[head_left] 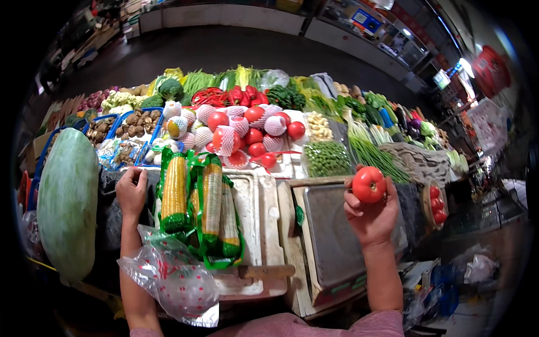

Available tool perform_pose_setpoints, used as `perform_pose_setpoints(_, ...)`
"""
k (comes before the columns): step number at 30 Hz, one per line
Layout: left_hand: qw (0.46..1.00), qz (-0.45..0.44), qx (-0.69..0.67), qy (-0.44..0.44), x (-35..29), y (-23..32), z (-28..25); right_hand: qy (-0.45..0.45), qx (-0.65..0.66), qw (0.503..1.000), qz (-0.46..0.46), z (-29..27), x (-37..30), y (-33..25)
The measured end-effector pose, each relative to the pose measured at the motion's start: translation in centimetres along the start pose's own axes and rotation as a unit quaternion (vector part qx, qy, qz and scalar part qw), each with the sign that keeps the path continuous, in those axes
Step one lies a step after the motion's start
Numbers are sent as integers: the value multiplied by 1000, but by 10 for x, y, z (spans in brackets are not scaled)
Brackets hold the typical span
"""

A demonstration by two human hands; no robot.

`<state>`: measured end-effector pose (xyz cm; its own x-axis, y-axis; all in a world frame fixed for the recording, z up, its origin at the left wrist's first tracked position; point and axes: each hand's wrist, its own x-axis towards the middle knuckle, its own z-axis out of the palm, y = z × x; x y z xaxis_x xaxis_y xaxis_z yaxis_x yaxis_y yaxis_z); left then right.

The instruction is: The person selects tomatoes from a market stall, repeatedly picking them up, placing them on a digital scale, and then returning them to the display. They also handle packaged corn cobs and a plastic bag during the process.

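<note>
A ripe red tomato (369,184) rests in my right hand (379,220), its fingers wrapped round it, above the metal plate of a weighing scale (337,224). My left hand (132,194) is closed, with the fingers curled in; whether anything is in them I cannot tell. Just right of it lie several corn cobs (173,194) in green-edged wrapping. A clear plastic bag with red dots (174,275) lies against my left forearm, below the corn. Farther back is a heap of tomatoes (254,136), some in white foam nets.
A large pale green winter melon (67,205) stands at the left. Blue-rimmed trays of mushrooms (137,122) lie behind my left hand. Shelled peas (327,159) and scallions (370,147) are beyond the scale. A worn white foam tray (252,224) lies beside the corn, with a wooden-handled tool (266,272) at its front.
</note>
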<state>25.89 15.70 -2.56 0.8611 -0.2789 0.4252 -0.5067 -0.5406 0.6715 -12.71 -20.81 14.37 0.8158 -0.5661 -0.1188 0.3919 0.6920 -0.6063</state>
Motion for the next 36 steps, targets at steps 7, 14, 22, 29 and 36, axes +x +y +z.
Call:
perform_pose_setpoints(7, 999, 21, 44, 3, 2, -1, 8, 79, -56, 993, -65, -3, -89, -6)
perform_pose_setpoints(14, 996, 50, 80, 8, 8, -21, 13, 92, -353, 897, -248, -18, -157, -19)
perform_pose_setpoints(22, 992, 60, 113, -12, 12, -32, 13, 158, -618, 710, -298, -60, -174, -40)
perform_pose_setpoints(29, 990, 34, 132, -19, 17, -50, 7, 141, -819, 485, -272, -120, -151, -70)
perform_pose_setpoints(36, 981, 30, 187, -28, 17, -54, 4, 59, -818, 557, -130, -121, -146, -107)
